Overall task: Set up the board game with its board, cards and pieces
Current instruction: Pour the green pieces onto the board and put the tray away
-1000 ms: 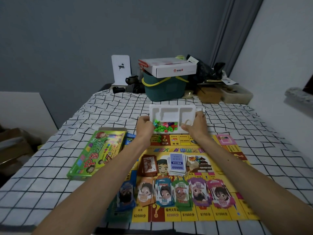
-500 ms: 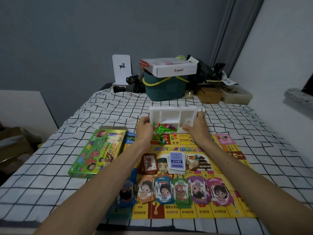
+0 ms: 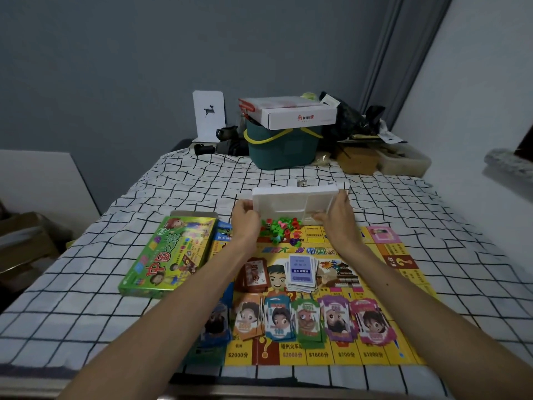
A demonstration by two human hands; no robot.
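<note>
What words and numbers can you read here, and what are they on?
"$2000分", "$2000分", "$1600分", "$700分", "$1000分": board, near edge.
"中国": green box.
"100": blue note.
"1000": green note.
Tray: none.
Cards, white box logo, other board squares: too blurred to read.

Landmark: game board [image 3: 320, 355], flat on the bedspread [image 3: 86, 313].
Tray [image 3: 291, 202]: tilted above the board's far edge.
Pieces [image 3: 281, 226]: heaped on the board's far edge, below the tray.
Card deck [image 3: 301, 271]: board centre.
Note stacks [image 3: 305, 320]: row along the board's near side.
Game box [image 3: 168, 256]: just left of the board.
Bucket [image 3: 284, 148]: well behind the board, carton [image 3: 288, 112] on top.
</note>
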